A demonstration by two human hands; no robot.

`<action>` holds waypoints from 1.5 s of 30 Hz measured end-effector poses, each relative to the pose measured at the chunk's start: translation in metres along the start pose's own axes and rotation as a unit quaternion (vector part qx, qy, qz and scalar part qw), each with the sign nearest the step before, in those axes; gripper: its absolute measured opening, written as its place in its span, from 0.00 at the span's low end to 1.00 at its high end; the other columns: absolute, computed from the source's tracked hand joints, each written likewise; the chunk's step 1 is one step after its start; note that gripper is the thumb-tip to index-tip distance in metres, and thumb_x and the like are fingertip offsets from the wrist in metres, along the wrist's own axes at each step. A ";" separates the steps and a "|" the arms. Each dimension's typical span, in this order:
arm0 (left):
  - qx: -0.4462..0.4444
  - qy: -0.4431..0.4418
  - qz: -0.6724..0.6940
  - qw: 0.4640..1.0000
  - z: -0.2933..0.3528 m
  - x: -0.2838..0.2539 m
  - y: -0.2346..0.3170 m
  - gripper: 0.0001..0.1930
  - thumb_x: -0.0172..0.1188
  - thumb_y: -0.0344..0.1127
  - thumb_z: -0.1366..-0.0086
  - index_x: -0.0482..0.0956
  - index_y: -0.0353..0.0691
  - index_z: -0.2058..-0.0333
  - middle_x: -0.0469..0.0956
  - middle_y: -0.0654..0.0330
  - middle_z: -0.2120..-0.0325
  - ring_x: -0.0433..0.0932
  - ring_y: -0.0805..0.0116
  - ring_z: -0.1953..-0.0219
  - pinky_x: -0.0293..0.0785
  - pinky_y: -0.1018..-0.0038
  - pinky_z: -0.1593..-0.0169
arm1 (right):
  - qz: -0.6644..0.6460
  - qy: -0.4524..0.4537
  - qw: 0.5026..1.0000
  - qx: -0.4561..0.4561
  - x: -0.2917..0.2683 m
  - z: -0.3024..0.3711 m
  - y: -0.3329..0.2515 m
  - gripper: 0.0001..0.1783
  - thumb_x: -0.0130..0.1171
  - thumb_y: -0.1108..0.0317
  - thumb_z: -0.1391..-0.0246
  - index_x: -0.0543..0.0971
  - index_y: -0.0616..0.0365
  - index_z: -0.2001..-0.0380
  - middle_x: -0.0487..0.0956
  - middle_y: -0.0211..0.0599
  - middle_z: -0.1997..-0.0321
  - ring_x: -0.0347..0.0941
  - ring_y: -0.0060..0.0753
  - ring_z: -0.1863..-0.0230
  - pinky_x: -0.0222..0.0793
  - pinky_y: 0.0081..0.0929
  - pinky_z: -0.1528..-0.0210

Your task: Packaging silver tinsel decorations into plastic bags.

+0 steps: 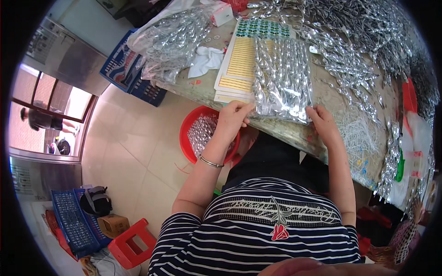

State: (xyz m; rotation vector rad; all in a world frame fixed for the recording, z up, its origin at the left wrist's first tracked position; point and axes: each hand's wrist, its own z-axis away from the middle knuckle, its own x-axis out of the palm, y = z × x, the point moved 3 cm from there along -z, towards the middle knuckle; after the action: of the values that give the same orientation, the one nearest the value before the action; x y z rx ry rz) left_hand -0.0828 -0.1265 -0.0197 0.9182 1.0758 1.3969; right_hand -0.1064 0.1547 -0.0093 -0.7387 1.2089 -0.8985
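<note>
A clear plastic bag [283,73] of silver twisted strands lies flat at the table's near edge. My left hand [233,118] pinches its near left corner between thumb and fingers. At the near right corner, the thumb and fingers of my right hand [325,123] close on the bag's edge. Beneath and left of the bag is a stack of sheets with yellow strips [238,60]; their far end carries rows of green dots [262,28]. Loose clear threads [357,142] lie tangled right of my right hand.
Silver strands [354,69] heap over the table's [322,89] right and far sides. Far left are a filled plastic bag [177,37] and white cloth [206,62]. Below, a red basin [185,138] holds silver pieces. Blue crates [76,221] and a red stool [133,246] stand left.
</note>
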 end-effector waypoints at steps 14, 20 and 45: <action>-0.010 -0.015 0.178 0.984 0.000 0.014 -0.006 0.13 0.61 0.43 0.39 0.75 0.38 0.72 0.67 0.69 0.85 0.63 0.81 0.84 0.55 0.83 0.81 | -0.274 -0.007 0.961 0.044 0.004 -0.003 0.009 0.19 0.54 0.53 0.41 0.73 0.57 0.57 0.74 0.26 0.68 0.69 0.19 0.66 0.67 0.23 0.72; -0.023 -0.050 0.211 0.976 -0.002 0.028 0.004 0.13 0.59 0.43 0.39 0.77 0.37 0.70 0.68 0.70 0.83 0.57 0.83 0.85 0.48 0.82 0.82 | -0.318 -0.074 0.942 0.074 0.004 -0.010 -0.004 0.26 0.56 0.50 0.43 0.72 0.59 0.51 0.76 0.33 0.56 0.73 0.24 0.59 0.72 0.27 0.67; 0.124 -0.082 0.179 0.973 0.094 -0.012 -0.020 0.20 0.51 0.34 0.34 0.67 0.28 0.46 0.76 0.54 0.58 0.77 0.67 0.61 0.76 0.73 0.60 | -0.254 -0.050 0.966 -0.007 0.030 0.091 -0.057 0.25 0.59 0.61 0.46 0.71 0.60 0.46 0.77 0.34 0.57 0.71 0.21 0.59 0.68 0.22 0.57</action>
State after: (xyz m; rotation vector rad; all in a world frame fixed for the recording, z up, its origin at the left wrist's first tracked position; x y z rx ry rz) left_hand 0.0133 -0.1278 -0.0113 1.4410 1.0060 1.4640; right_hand -0.0246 0.1021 0.0458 -1.1191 0.9491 -1.2548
